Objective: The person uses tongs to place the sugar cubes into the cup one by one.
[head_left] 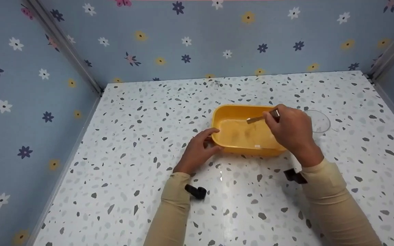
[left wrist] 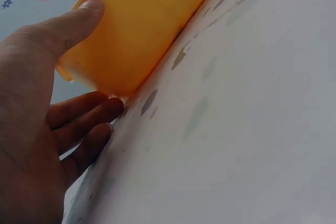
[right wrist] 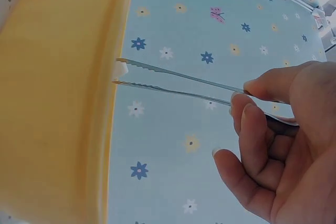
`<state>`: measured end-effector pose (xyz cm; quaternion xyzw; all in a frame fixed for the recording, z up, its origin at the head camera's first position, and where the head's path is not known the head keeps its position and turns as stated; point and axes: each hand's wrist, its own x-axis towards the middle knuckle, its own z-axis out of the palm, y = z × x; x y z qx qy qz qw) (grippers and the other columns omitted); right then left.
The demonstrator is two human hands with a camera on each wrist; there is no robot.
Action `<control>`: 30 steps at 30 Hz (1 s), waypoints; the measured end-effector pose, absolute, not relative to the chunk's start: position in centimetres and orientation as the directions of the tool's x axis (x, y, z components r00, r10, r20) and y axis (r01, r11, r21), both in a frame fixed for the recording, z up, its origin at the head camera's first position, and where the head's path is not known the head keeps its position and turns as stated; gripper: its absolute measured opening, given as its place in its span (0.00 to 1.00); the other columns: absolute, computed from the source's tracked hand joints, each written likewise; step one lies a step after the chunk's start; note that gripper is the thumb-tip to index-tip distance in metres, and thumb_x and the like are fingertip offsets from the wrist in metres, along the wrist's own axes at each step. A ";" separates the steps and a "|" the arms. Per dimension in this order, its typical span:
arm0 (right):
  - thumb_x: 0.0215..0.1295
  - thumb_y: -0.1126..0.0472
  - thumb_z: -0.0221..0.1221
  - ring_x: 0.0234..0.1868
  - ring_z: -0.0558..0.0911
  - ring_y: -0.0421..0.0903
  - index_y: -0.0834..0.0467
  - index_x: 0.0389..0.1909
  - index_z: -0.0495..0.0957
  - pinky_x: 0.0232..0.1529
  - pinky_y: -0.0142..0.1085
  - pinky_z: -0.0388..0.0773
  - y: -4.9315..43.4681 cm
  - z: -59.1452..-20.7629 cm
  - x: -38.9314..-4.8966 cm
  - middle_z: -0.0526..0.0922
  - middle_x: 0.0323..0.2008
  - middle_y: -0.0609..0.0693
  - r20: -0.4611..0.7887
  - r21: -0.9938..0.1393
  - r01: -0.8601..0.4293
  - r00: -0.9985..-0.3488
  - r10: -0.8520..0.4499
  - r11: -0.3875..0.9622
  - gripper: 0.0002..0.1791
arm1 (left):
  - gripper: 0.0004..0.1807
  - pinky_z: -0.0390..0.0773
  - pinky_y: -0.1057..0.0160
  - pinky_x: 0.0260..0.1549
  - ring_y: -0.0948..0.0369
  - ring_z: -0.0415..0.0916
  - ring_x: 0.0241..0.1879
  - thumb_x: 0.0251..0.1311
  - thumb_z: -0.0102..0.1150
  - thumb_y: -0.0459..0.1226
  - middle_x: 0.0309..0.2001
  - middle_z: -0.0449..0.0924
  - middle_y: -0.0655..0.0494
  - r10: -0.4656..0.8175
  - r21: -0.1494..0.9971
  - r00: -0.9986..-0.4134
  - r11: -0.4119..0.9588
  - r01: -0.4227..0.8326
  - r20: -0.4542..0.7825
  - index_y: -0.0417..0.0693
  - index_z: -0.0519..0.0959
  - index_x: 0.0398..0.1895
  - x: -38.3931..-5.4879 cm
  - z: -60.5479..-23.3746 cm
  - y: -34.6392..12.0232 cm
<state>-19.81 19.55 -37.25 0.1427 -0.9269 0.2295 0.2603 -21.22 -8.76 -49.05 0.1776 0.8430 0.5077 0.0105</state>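
A yellow plastic tub (head_left: 233,149) stands on the speckled table. My left hand (head_left: 197,152) holds its left corner, with a finger over the rim and the thumb (left wrist: 86,22) against the outer wall in the left wrist view. Over the tub, my right hand (head_left: 292,128) pinches metal tweezers (head_left: 255,119) between thumb and fingers. Their serrated tips are slightly apart, with a small white piece (right wrist: 121,70) between them in the right wrist view. Another small white piece (head_left: 257,146) shows inside the tub near its front wall.
Right of the tub, partly behind my right hand, is a round clear dish (head_left: 329,124). Blue flower-patterned panels (head_left: 204,30) enclose the table at the back and sides. Black mounts (head_left: 196,192) are strapped on both wrists.
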 end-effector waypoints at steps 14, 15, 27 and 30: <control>0.70 0.55 0.62 0.19 0.72 0.52 0.67 0.30 0.80 0.22 0.43 0.66 21.0 -35.8 -19.0 0.79 0.20 0.57 0.512 -0.392 -0.310 -0.856 -0.075 0.866 0.17 | 0.30 0.75 0.58 0.51 0.66 0.76 0.51 0.59 0.70 0.46 0.58 0.77 0.61 0.311 0.853 -0.934 0.425 0.303 0.177 0.64 0.73 0.66 -21.2 -49.1 -8.5; 0.69 0.55 0.62 0.19 0.73 0.52 0.67 0.31 0.81 0.23 0.43 0.67 21.1 -35.6 -19.0 0.80 0.21 0.57 0.513 -0.392 -0.309 -0.855 -0.072 0.867 0.17 | 0.30 0.75 0.59 0.51 0.66 0.76 0.51 0.59 0.71 0.46 0.58 0.77 0.62 0.309 0.851 -0.935 0.431 0.301 0.174 0.64 0.73 0.66 -21.2 -49.1 -8.5; 0.70 0.52 0.62 0.20 0.72 0.53 0.68 0.29 0.80 0.24 0.43 0.64 22.7 -34.1 -18.6 0.77 0.19 0.58 0.500 -0.437 -0.244 -0.866 0.008 0.866 0.20 | 0.30 0.75 0.59 0.52 0.65 0.76 0.51 0.59 0.71 0.47 0.58 0.77 0.60 0.309 0.851 -0.936 0.434 0.296 0.168 0.63 0.73 0.65 -21.2 -49.0 -8.7; 0.70 0.51 0.61 0.20 0.71 0.52 0.67 0.30 0.81 0.25 0.43 0.64 23.1 -33.9 -18.6 0.78 0.21 0.58 0.481 -0.454 -0.212 -0.876 0.038 0.865 0.20 | 0.30 0.74 0.59 0.52 0.65 0.76 0.51 0.59 0.71 0.46 0.58 0.77 0.62 0.304 0.855 -0.938 0.431 0.290 0.165 0.64 0.73 0.65 -21.3 -49.2 -8.8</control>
